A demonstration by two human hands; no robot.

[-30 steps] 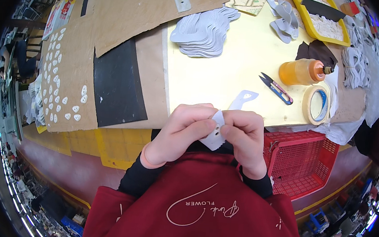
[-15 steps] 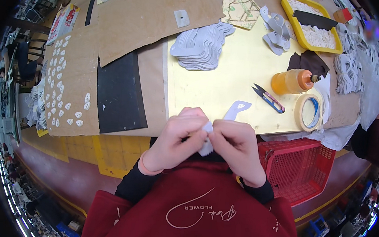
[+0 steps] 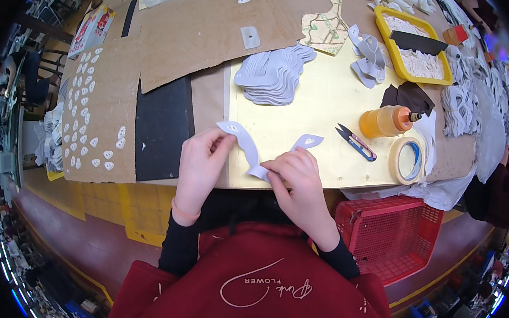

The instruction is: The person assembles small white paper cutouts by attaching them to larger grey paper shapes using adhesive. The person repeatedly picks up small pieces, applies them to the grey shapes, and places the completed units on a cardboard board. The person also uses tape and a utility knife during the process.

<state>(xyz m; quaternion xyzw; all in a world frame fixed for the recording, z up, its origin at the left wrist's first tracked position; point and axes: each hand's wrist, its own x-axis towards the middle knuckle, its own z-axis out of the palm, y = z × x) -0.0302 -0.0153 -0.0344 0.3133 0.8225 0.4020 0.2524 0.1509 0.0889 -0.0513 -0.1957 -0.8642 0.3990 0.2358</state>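
A curved, light grey cut piece (image 3: 246, 147) lies over the near edge of the pale yellow sheet (image 3: 337, 100). Small white patches with holes sit at its two tips. My left hand (image 3: 201, 164) pinches it just below the left tip. With thumb and fingers, my right hand (image 3: 298, 183) grips its lower bend and covers part of it; the right tip (image 3: 308, 141) shows beyond the knuckles. Farther off is a fanned stack of similar grey pieces (image 3: 276, 76).
Several small white patches (image 3: 83, 112) dot the cardboard (image 3: 114, 76) at left, beside a black panel (image 3: 164, 131). Thread snips (image 3: 356, 143), an orange bottle (image 3: 384, 121) and a tape roll (image 3: 395, 161) are on the right. A red crate (image 3: 389, 235) stands below; a yellow tray (image 3: 448, 72) lies beyond.
My hands, close together on the piece before, have moved apart. My left hand has gone left and spread the left end onto the table; my right hand now grips the bend.
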